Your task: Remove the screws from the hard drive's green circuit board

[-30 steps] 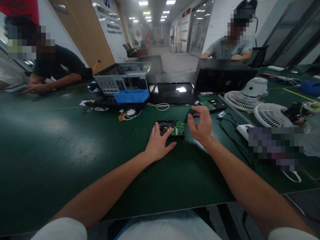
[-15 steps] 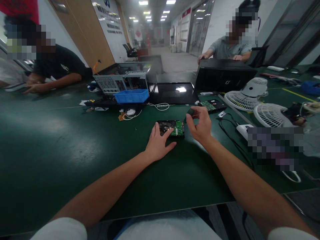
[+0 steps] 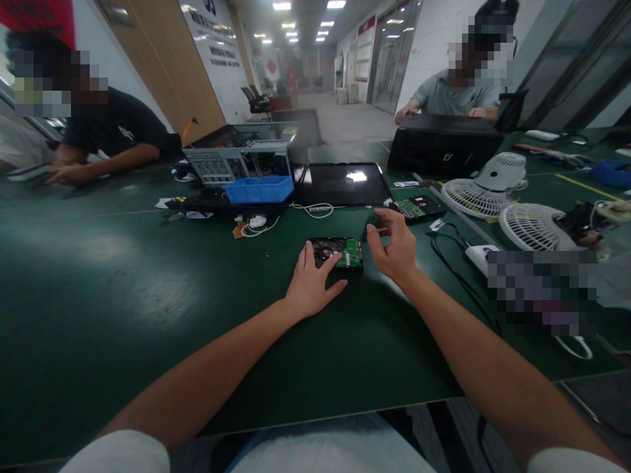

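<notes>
A hard drive [image 3: 352,253] with a green circuit board lies flat on the green table. My left hand [image 3: 310,279] rests on its left part, fingers spread, so some of the drive is covered. Just beyond the drive's right end, my right hand [image 3: 394,246] pinches a small dark piece [image 3: 371,225] between thumb and fingers. Its exact kind is too dark to make out. A second hard drive [image 3: 419,207] with its board showing lies farther back to the right.
Behind my hands are a blue tray [image 3: 259,190], an open computer case [image 3: 214,164] and a black panel [image 3: 340,184]. White fans [image 3: 476,197] and a cable [image 3: 444,256] lie at the right. A co-worker [image 3: 451,95] touches a black case [image 3: 444,151]; another person [image 3: 113,125] sits left.
My hands and the hard drive stay almost as they were. The black case under the co-worker's hands has shifted and tilted slightly.
</notes>
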The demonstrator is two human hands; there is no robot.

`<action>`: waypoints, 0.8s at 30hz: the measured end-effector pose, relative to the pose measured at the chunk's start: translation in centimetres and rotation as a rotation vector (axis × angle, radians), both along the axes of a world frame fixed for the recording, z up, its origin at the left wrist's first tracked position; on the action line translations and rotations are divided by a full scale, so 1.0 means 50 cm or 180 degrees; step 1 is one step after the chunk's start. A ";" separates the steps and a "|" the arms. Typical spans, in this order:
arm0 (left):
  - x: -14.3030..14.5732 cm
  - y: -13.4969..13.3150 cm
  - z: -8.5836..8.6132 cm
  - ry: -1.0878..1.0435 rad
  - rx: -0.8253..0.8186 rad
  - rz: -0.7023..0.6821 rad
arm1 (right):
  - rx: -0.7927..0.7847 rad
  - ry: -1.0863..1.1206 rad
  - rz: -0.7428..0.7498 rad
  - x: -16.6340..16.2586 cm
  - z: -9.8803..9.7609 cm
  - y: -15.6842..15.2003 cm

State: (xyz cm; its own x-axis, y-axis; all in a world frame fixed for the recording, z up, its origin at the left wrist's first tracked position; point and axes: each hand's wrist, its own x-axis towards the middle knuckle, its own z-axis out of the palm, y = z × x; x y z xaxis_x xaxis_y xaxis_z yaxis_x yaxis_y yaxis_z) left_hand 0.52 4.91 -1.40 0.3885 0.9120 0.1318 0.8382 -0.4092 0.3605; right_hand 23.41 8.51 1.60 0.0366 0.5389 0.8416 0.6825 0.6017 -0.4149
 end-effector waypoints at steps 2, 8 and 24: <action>0.000 0.000 -0.002 -0.0006 0.0008 0.0008 | 0.0032 -0.0064 -0.0002 0.000 0.003 -0.002; 0.000 0.003 -0.006 -0.0006 0.0011 0.0006 | 0.0048 0.0133 0.0031 0.000 0.001 0.003; -0.001 0.001 -0.002 -0.0005 -0.0002 -0.0005 | -0.0609 0.0860 0.0646 -0.007 0.038 -0.015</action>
